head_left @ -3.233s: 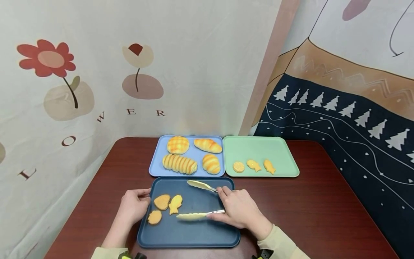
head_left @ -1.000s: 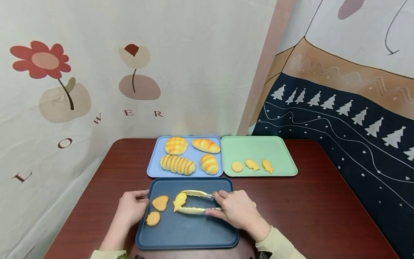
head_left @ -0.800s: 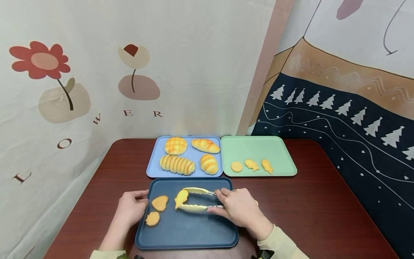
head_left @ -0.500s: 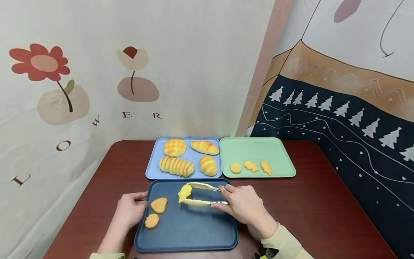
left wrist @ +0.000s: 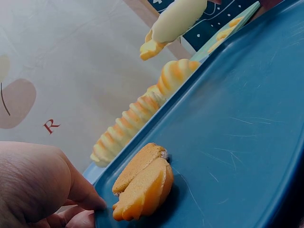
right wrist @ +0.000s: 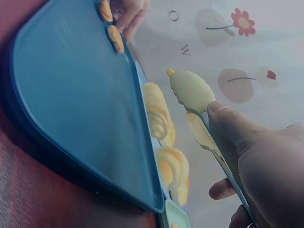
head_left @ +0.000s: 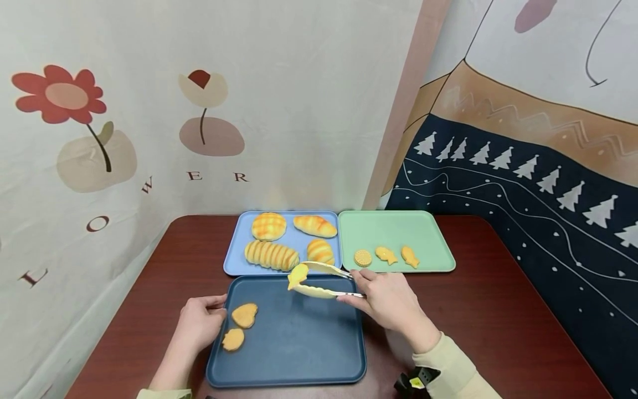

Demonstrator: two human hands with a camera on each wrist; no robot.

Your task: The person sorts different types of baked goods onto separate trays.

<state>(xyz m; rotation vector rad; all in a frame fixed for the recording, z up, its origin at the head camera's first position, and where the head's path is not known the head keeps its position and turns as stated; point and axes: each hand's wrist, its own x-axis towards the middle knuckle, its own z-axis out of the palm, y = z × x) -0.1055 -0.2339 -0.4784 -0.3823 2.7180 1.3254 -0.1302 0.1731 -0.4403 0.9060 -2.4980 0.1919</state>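
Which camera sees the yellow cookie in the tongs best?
The head view: the yellow cookie shows almost whole in the tongs. The left wrist view shows part poking out; the right wrist view, just a yellow tip.

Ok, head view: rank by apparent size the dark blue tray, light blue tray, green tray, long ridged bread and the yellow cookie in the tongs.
1. Dark blue tray
2. Light blue tray and green tray: too alike to rank
3. Long ridged bread
4. Yellow cookie

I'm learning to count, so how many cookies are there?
6: the heart and the rounder one on the dark tray, the yellow one in the tongs, and the left, middle and right ones on the green tray.
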